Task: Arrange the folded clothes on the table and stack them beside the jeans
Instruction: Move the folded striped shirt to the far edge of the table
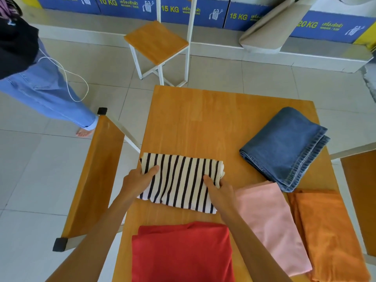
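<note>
A folded cream shirt with dark stripes (pixel 181 180) lies at the left middle of the wooden table (pixel 203 119). My left hand (pixel 137 181) grips its left edge, thumb on top. My right hand (pixel 218 187) grips its right edge, fingers curled around the fold. Folded blue jeans (pixel 284 147) rest at the table's right side, apart from the shirt. A folded red garment (pixel 181 253) lies near the front edge. A folded pink garment (pixel 268 222) lies right of my right arm, beside a folded orange towel (pixel 329 235).
A wooden chair (pixel 93 180) stands at the table's left, another chair (pixel 360 192) at its right. A wooden stool (pixel 156 41) stands beyond the table. A person in blue trousers (pixel 44 88) stands on the tiled floor at the left. Blue washer fronts line the back.
</note>
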